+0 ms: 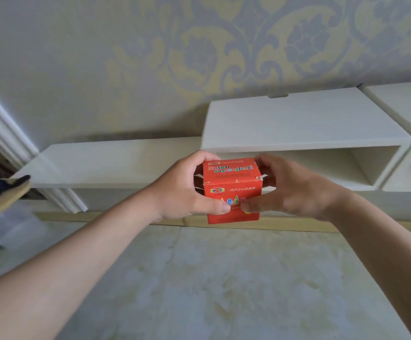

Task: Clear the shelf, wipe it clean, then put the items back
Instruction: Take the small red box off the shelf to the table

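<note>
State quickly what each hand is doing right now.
Left hand: holding the red box.
Right hand: holding the red box too.

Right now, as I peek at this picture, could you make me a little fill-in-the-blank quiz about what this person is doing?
1. The box being held is ____ in colour.
2. The number of hands gripping it is ____: the left hand and the right hand.
3. The shelf behind the box is ____ in colour.
Missing words: red, two, white.
</note>
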